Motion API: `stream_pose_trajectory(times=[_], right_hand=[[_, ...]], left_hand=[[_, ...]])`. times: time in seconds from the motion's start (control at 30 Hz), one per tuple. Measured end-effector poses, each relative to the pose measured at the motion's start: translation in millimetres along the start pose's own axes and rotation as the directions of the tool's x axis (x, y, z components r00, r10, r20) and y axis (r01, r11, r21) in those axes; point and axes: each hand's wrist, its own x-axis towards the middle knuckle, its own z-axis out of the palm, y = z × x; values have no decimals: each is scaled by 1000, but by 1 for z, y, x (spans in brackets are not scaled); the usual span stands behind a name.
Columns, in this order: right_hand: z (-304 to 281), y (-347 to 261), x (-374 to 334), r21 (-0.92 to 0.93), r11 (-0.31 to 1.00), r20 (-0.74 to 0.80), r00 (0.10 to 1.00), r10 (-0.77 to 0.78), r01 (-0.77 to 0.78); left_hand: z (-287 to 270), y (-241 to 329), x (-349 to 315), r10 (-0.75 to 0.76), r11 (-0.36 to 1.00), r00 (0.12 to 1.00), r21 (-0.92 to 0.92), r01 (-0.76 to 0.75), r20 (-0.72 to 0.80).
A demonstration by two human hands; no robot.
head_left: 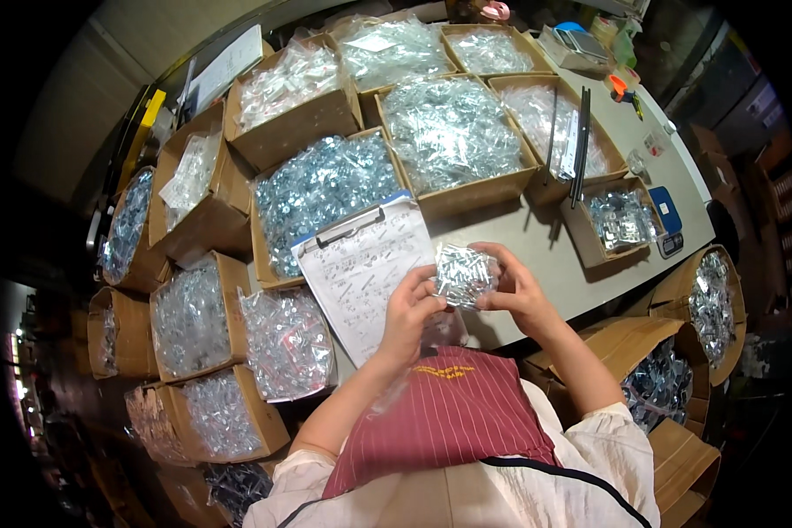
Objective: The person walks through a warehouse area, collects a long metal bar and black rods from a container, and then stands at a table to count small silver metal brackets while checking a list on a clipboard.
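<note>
Between my two hands is a clear plastic bag of small silvery metal pins or screws (464, 276); their exact kind is too small to make out. My left hand (411, 308) grips the bag's left side, fingers closed on its edge. On the right side my right hand (517, 295) pinches it, thumb below and fingers above. Just beneath and to the left lies a clipboard (361, 264) with a sheet of printed drawings, its metal clip at the top. The bag hides part of the clipboard's right edge.
Cardboard boxes of bagged hardware surround the table (519, 238), among them one with bluish metal parts (326, 189) and a large one behind (453, 132). Dark rods (581, 145) stand over a small box (623, 216) at right. A bulging bag (286, 343) sits left of the clipboard.
</note>
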Motion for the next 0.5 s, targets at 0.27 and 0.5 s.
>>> stream_pose_trajectory(times=[0.27,0.5], right_hand=[[10,13,3,77,992,8,995,-100,99],[13,24,6,191,974,-32,993,-117,121]], left_hand=[[5,2,-2,72,993,994,-83,-79,-86],[5,-1,-2,96,993,992,-53,-101,-87]])
